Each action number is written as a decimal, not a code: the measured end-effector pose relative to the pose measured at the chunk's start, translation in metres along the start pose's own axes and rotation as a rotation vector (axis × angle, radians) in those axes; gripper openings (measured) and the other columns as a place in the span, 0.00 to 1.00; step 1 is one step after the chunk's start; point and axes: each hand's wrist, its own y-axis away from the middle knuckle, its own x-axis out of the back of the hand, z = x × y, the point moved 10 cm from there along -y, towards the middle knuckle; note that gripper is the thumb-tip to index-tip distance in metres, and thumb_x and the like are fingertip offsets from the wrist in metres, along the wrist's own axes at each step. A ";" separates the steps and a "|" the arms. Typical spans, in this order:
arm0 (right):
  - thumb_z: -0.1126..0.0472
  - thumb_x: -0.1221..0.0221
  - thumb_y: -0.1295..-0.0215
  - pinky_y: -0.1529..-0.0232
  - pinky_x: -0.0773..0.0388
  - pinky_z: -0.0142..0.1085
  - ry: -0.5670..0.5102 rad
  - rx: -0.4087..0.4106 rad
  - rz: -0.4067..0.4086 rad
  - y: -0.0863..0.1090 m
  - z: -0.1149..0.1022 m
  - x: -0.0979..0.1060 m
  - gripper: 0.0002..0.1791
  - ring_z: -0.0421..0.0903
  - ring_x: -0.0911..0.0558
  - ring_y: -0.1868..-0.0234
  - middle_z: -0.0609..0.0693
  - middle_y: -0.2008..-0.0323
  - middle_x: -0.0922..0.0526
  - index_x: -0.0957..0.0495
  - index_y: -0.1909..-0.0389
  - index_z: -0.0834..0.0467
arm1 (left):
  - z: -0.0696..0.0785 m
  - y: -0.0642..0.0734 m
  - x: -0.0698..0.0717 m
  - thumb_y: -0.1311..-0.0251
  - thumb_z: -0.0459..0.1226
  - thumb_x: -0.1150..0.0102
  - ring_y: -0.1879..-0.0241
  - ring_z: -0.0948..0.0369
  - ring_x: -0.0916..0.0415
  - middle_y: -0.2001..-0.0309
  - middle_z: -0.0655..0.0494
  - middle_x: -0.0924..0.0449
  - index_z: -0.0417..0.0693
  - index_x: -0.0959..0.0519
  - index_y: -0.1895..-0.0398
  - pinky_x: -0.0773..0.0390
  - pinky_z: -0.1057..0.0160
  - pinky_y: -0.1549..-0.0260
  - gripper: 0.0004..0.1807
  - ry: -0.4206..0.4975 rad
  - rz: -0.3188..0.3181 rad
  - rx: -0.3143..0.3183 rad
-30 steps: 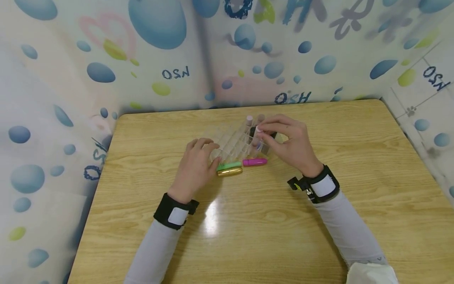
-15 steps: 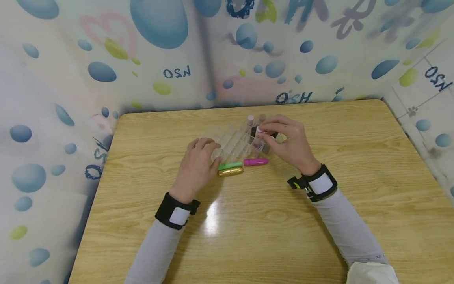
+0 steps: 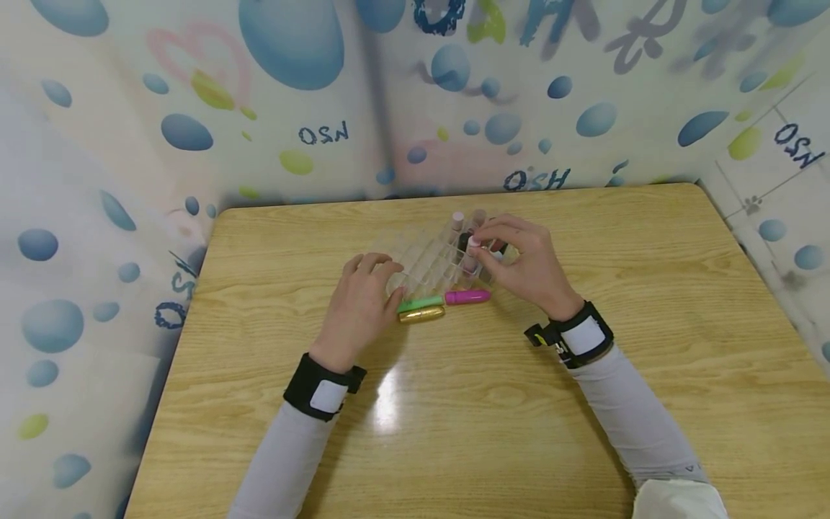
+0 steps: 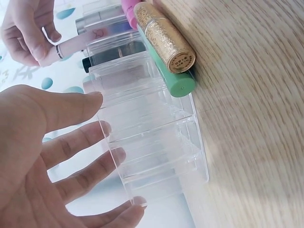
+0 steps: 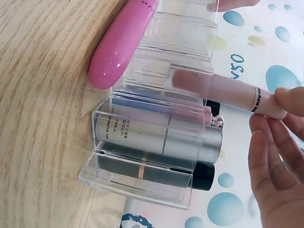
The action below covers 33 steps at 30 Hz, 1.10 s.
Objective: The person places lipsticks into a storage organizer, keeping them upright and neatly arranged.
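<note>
My right hand [image 3: 528, 263] pinches the cap end of a pink lip gloss tube [image 5: 232, 95] between thumb and fingers. The tube's lower end is inside a compartment of the clear lipstick organizer [image 4: 142, 126]. In the right wrist view, a silver tube [image 5: 152, 135] and a dark tube with a black cap [image 5: 161, 168] stand in nearby compartments. My left hand [image 3: 355, 310] is at the organizer's other end, thumb and spread fingertips right at its upper edge. Several compartments beside the left hand hold nothing.
In front of the organizer lie a magenta tube [image 5: 121, 45], a green tube [image 4: 183, 85] and a gold glittery tube [image 4: 164, 40] on the wooden table [image 3: 493, 432]. A wall covering with printed blue drops [image 3: 288, 43] rises behind the table's far edge.
My right hand has moved slightly down and left, and the lip gloss tube sits a little lower in the organizer. The left hand keeps its place.
</note>
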 end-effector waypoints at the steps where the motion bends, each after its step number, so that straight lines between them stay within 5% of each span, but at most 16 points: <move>1: 0.68 0.30 0.39 0.66 0.18 0.41 0.004 -0.006 -0.008 0.000 0.002 -0.001 0.05 0.44 0.17 0.68 0.54 0.62 0.12 0.11 0.62 0.63 | 0.000 0.000 0.000 0.35 0.39 0.33 0.38 0.47 0.25 0.43 0.42 0.19 0.39 0.15 0.46 0.35 0.44 0.29 0.18 0.000 -0.002 0.001; 33: 0.66 0.31 0.39 0.65 0.21 0.41 0.047 -0.075 -0.163 0.006 0.017 -0.019 0.04 0.45 0.19 0.66 0.49 0.63 0.14 0.14 0.64 0.59 | 0.001 0.000 -0.002 0.34 0.39 0.34 0.37 0.47 0.26 0.43 0.42 0.18 0.39 0.16 0.45 0.36 0.42 0.28 0.18 -0.015 -0.016 0.008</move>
